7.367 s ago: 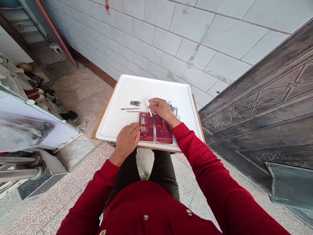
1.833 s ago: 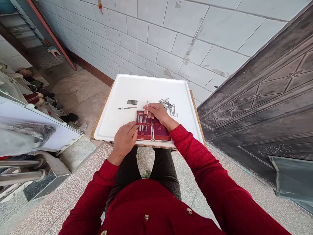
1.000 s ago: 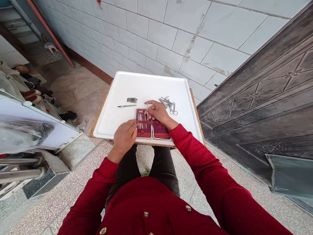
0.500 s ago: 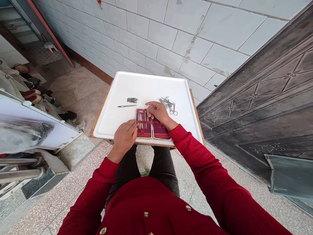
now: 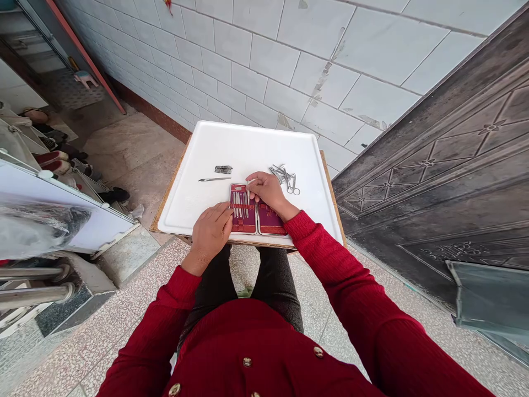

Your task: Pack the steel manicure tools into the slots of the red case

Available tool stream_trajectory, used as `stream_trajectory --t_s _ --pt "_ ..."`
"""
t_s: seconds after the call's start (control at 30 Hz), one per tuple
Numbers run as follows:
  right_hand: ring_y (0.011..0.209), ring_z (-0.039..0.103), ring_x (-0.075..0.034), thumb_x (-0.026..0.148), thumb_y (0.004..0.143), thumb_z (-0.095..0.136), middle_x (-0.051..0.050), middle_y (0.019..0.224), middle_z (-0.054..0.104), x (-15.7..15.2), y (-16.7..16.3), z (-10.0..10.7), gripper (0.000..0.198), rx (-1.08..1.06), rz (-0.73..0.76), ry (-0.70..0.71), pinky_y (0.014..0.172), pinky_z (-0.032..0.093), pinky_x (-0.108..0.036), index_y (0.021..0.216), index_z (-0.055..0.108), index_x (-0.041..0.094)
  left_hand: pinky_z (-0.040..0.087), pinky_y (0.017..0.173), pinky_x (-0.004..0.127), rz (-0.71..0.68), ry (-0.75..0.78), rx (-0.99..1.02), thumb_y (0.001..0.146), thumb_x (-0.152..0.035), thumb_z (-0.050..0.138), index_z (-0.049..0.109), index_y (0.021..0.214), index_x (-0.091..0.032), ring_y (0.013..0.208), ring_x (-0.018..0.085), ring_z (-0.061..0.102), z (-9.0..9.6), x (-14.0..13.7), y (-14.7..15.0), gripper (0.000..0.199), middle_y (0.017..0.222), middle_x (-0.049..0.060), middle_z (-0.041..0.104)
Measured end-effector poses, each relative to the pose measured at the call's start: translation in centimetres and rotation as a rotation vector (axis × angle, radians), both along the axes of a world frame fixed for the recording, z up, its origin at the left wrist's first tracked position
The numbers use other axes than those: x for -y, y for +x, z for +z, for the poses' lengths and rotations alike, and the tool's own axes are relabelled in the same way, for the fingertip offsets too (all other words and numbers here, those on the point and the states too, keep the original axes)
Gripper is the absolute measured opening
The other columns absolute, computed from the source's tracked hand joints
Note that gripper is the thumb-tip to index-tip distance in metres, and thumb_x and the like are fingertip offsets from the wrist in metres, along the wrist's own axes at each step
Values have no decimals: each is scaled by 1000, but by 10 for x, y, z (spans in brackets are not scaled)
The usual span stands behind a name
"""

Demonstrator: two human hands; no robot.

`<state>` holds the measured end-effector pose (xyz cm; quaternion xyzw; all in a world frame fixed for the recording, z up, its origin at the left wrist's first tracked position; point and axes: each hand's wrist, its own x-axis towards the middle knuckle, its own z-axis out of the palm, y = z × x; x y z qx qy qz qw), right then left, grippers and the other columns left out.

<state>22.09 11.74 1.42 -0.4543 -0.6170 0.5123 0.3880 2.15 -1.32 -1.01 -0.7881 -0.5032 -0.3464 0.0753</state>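
An open red manicure case (image 5: pixel 270 221) lies near the front edge of a white tray (image 5: pixel 248 146). Several thin metal tools sit in loops in its left half (image 5: pixel 240 205). My left hand (image 5: pixel 211 231) rests palm down on the case's left edge. My right hand (image 5: pixel 268 191) is over the middle of the case, pinching a thin metal tool (image 5: pixel 248 194) whose lower part lies in the left half among the others.
A loose pointed tool (image 5: pixel 214 179) and a small clipper (image 5: pixel 223 169) lie on the tray left of the case; a pile of scissors and tools (image 5: pixel 285 176) lies to the right. A tiled wall stands behind, a dark metal door at right, shelves at left.
My right hand has lowered the thin tool from upright above the case down into the left half. The left hand has stayed on the case's edge.
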Motion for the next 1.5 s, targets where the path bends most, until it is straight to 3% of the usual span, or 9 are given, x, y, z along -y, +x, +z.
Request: stream_trajectory --t_s 0.13,0.3,0.4,0.73,1.0,1.13,1.33,1.5 --pt "47 55 -12 24 89 66 3 62 67 0 0 1 14 154 -65 79 52 46 -25 96 75 17 61 104 46 1 -5 3 105 -18 52 74 118 -18 124 28 73 0 0 0 25 132 13 77" --pt "82 69 -19 15 89 64 -5 93 77 3 -1 5 16 395 -115 321 81 53 -33 92 80 18 61 104 47 8 -11 13 105 -19 52 74 118 -18 124 28 73 -2 0 -1 26 132 13 77" --pt "93 69 -21 14 91 62 -6 98 77 7 -3 8 19 511 -69 406 87 52 -34 91 81 19 61 104 47 0 -17 15 105 -19 52 74 119 -18 125 28 72 -1 0 -1 26 132 14 76" --pt "82 64 -20 10 87 61 -5 92 73 17 -4 14 19 674 -22 452 76 46 -32 87 79 18 62 103 47 7 -16 -3 106 -19 51 74 118 -18 124 28 73 0 0 0 26 132 13 77" --pt "82 64 -20 13 89 61 -4 91 74 11 0 7 19 569 -83 441 80 48 -32 91 79 19 62 103 46 3 -6 -2 106 -19 50 74 117 -17 123 28 74 1 0 0 27 131 13 77" --pt "80 63 -19 15 92 61 -5 95 75 9 -2 16 18 579 -56 441 78 47 -31 93 78 19 61 105 47 4 -38 9 106 -19 49 74 118 -19 125 28 73 0 0 0 28 133 13 76" --pt "89 66 -22 17 97 58 -8 100 75 3 -35 46 19 865 148 536 75 43 -32 92 76 19 60 106 49 -6 -56 28 105 -20 49 74 121 -20 126 29 72 -3 0 0 29 134 13 76" --pt "95 68 -25 17 100 55 -11 115 75 -15 -76 53 23 1043 263 591 75 45 -34 103 77 18 60 106 50 7 -57 14 106 -20 50 75 121 -19 125 29 72 -5 1 2 29 134 13 76"
